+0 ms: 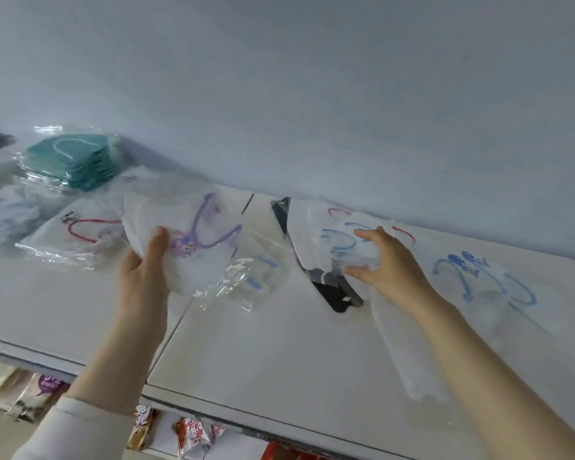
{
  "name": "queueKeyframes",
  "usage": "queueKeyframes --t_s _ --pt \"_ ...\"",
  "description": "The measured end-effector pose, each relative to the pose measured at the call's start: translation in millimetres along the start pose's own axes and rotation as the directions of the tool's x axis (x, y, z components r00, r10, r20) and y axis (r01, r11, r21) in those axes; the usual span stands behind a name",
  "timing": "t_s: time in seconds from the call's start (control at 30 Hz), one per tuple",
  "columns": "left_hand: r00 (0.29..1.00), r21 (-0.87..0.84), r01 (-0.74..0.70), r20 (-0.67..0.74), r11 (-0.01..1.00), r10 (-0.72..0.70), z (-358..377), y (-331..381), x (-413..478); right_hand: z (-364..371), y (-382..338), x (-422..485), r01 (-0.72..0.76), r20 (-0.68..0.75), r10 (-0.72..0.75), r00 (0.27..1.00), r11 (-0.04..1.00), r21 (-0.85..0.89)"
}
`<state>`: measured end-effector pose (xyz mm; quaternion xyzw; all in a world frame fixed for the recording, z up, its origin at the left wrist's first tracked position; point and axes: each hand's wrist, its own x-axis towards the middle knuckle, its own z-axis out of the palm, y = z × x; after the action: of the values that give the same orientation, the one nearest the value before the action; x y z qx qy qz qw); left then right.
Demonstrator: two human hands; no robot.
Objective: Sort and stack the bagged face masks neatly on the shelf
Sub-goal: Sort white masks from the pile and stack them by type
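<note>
Head view, looking along the white shelf (246, 360), which runs left to right against the wall. Biggest on it is the blue-loop pile (485, 287) toward the right end, spread from the back edge nearly to the front. At the left end lies the red-loop pile (80, 230), and behind it, near the back edge, the teal stack (70, 161).

My left hand (143, 267) holds the purple-loop bag (196, 244) lifted over the shelf's middle. The thumb is on top and the fingers are hidden beneath. Its long axis runs roughly left to right, loops pointing toward the back wall.

My right hand (385, 263) is on the blue-loop bag (339, 240), fingers curled over its top and thumb at its near edge, a loose grip. That bag lies between the middle seam and the blue-loop pile. Its long axis runs from the back edge toward the front, loops toward the back. It rests partly on a black item (332, 293) I can't identify.

I judge the matching pile to be just right of this hand, so the right hand is the nearer carrier.
</note>
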<state>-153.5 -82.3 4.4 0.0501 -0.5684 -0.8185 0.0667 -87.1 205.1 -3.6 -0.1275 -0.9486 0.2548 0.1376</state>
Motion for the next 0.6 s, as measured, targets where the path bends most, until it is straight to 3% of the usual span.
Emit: queueKeyframes --t_s 0.13,0.2,0.3,0.37,0.47,0.53,0.6 --pt "0.992 0.015 0.084 0.096 0.996 -0.085 12.0 -10.3 13.2 9.2 1.9 7.0 -0.032 0.194 0.074 0.978 0.977 -0.211" --pt "0.981 0.025 0.118 0.151 0.993 -0.120 17.5 -14.7 15.2 13.0 5.9 0.4 0.014 0.124 0.022 0.992 0.960 -0.281" --pt "0.971 0.041 0.151 0.180 0.988 -0.156 19.1 -19.3 19.0 10.1 7.1 -15.6 0.130 -0.110 -0.169 0.979 0.945 -0.301" --pt "0.972 0.044 0.148 0.180 0.988 -0.154 18.8 -18.7 20.5 0.7 5.3 -20.6 0.146 -0.305 -0.202 0.931 0.969 -0.199" --pt "0.979 0.031 0.118 0.166 0.992 -0.122 21.0 -12.9 24.2 -19.7 1.4 -13.4 0.025 -0.585 0.023 0.811 0.997 0.074" --pt "0.980 0.020 0.099 0.170 0.995 -0.101 25.1 -8.1 27.5 -33.8 7.4 0.4 -0.039 -0.677 0.197 0.709 0.969 0.242" --pt "0.981 0.007 0.083 0.175 0.997 -0.083 30.7 -4.3 28.8 -47.4 19.6 15.2 -0.083 -0.674 0.363 0.643 0.908 0.410"
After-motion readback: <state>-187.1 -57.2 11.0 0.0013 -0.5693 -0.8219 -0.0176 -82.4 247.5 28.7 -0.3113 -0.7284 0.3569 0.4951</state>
